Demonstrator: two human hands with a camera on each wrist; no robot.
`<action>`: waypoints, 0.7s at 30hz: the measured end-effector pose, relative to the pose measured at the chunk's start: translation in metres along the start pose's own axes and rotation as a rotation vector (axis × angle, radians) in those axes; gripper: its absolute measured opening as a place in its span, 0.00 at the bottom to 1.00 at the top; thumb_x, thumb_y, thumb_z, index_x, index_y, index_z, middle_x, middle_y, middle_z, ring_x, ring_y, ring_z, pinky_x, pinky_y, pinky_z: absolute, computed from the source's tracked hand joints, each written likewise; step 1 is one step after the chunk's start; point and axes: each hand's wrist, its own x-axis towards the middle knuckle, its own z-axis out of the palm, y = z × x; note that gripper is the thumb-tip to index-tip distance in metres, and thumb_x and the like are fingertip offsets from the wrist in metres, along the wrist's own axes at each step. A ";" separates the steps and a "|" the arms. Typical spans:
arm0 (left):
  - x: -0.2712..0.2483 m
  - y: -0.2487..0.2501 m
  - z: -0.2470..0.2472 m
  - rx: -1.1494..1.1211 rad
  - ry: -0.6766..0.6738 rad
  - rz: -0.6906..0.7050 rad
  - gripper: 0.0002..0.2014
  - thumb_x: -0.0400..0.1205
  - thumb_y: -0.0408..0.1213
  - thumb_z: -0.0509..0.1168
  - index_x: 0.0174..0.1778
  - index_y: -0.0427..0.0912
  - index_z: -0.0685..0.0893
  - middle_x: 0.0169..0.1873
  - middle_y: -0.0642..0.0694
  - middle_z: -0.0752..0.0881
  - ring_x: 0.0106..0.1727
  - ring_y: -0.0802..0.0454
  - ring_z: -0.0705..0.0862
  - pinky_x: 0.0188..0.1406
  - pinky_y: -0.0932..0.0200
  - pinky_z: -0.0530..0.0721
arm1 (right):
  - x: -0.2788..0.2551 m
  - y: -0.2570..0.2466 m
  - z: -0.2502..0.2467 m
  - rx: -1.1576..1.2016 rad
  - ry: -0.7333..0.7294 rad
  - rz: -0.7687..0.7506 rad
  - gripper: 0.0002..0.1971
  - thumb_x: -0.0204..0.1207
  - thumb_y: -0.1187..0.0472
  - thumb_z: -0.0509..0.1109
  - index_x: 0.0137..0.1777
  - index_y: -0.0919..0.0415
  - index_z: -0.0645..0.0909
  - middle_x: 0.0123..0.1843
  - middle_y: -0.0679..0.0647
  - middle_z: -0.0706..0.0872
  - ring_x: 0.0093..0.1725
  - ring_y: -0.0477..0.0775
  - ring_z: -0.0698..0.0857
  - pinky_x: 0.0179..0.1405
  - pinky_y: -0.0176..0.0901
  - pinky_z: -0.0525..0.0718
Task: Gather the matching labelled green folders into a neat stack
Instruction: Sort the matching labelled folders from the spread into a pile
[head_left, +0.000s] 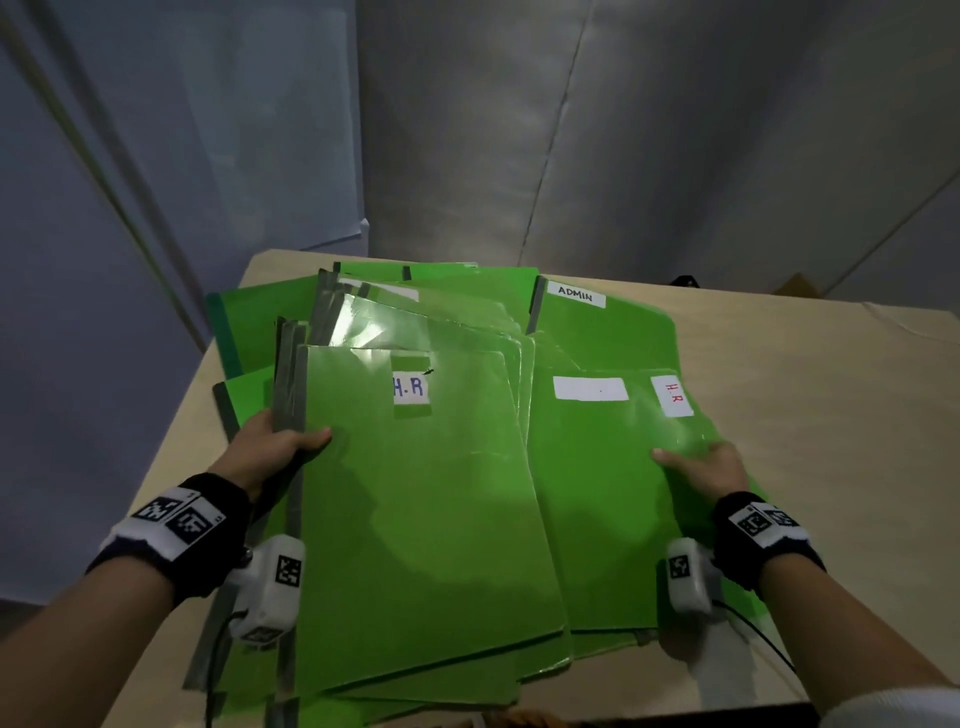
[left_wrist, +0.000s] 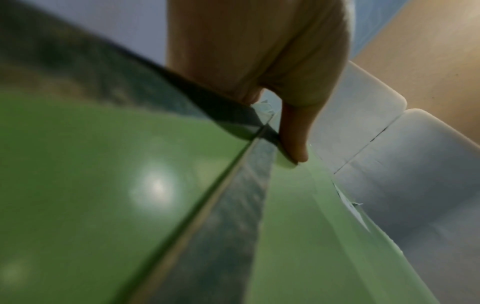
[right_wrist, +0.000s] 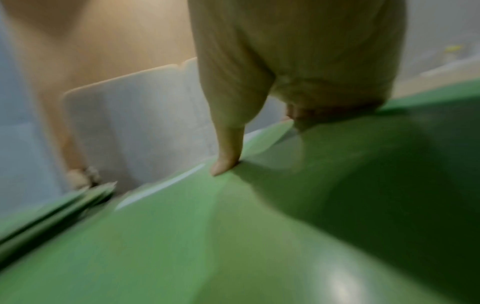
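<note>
Several green folders lie fanned across a tan table (head_left: 831, 415). My left hand (head_left: 288, 447) grips the grey spine edge of a small stack, thumb on top; its top folder (head_left: 426, 509) bears a blue "H.R" label. In the left wrist view the thumb (left_wrist: 293, 135) presses on that spine (left_wrist: 233, 205). My right hand (head_left: 706, 467) pinches the right edge of another folder (head_left: 597, 499) with a red "H.R" label and a blank white label. The right wrist view, which is blurred, shows the thumb (right_wrist: 228, 152) on top of this folder (right_wrist: 233, 236), the fingers tucked under its edge.
A folder labelled "ADMIN" (head_left: 602, 332) lies at the back right. More overlapping green folders (head_left: 415, 317) spread behind the held stack, and others (head_left: 254, 327) poke out at the far left. Grey curtains hang behind the table. Bare tabletop shows to the right.
</note>
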 end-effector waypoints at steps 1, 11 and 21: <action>0.000 -0.001 0.000 -0.030 0.008 0.015 0.22 0.78 0.21 0.66 0.68 0.24 0.73 0.56 0.33 0.83 0.41 0.48 0.83 0.56 0.53 0.78 | 0.002 0.001 -0.003 0.122 0.024 -0.006 0.31 0.65 0.62 0.79 0.66 0.72 0.73 0.55 0.64 0.84 0.55 0.65 0.83 0.62 0.63 0.81; -0.001 0.006 -0.009 -0.130 -0.076 0.143 0.08 0.80 0.22 0.62 0.53 0.33 0.78 0.34 0.45 0.87 0.34 0.54 0.88 0.33 0.65 0.87 | 0.008 -0.029 0.008 0.121 0.117 -0.159 0.27 0.71 0.63 0.74 0.69 0.66 0.70 0.68 0.68 0.80 0.63 0.69 0.82 0.64 0.60 0.80; 0.012 0.012 -0.001 -0.242 -0.102 0.080 0.06 0.81 0.25 0.62 0.51 0.36 0.80 0.31 0.49 0.93 0.30 0.57 0.90 0.29 0.65 0.87 | -0.026 -0.063 0.055 -0.028 -0.216 -0.198 0.27 0.77 0.70 0.66 0.76 0.65 0.65 0.59 0.66 0.80 0.46 0.61 0.84 0.39 0.46 0.86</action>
